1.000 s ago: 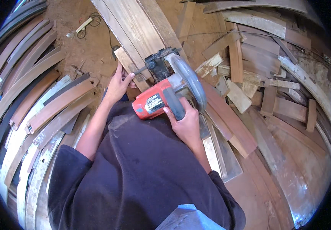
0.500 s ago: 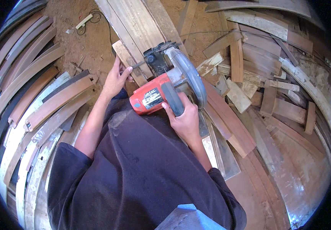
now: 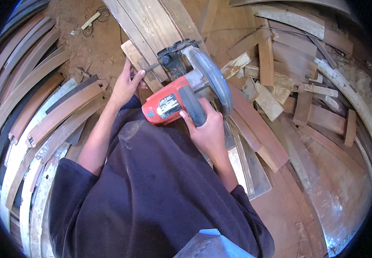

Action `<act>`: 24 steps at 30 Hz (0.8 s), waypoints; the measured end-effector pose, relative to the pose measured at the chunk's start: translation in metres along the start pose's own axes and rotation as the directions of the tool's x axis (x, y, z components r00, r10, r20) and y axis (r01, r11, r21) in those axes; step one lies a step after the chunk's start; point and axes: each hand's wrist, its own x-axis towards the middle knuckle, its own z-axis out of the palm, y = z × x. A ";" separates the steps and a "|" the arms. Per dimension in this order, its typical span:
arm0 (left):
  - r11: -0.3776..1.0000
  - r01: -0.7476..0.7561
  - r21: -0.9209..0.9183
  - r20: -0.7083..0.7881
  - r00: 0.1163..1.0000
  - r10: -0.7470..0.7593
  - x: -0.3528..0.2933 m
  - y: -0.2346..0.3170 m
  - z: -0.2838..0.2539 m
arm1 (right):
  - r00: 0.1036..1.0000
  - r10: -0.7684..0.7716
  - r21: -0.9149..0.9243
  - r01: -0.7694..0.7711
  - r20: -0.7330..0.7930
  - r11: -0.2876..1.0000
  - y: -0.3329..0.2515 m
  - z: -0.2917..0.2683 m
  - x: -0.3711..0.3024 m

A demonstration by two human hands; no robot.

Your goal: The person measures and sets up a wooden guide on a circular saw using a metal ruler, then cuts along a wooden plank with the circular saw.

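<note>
A circular saw with a red motor body and a grey-blue blade guard rests on long wooden planks. My right hand is wrapped round its dark rear handle. At the planks' left side, my left hand grips the edge of a short wooden strip. Its thumb lies beside the end of a thin metal guide bar that sticks out from the saw's base. The guard and base hide the blade and where it meets the wood.
Curved boards lie stacked on the left. Wood offcuts and more planks are heaped on the right. A thin cable runs across behind the saw. A pale strip with a cord lies on the brown dirt floor.
The view has shifted slightly, and the saw, planks and both hands sit a little higher and farther left in the picture. Both grips are the same.
</note>
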 end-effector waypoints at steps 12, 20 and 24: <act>0.997 0.067 0.045 -0.013 0.998 -0.067 -0.042 -0.020 0.039 | 0.998 0.064 0.038 -0.064 -0.002 0.997 0.037 -0.011 -0.045; 0.995 0.086 0.047 -0.017 0.996 -0.085 -0.044 -0.014 0.041 | 0.999 -0.001 -0.017 0.000 -0.044 1.000 0.046 -0.009 -0.049; 0.991 0.108 0.080 0.001 0.994 -0.109 -0.045 -0.019 0.040 | 0.998 -0.027 0.009 0.027 -0.056 1.000 0.054 -0.007 -0.051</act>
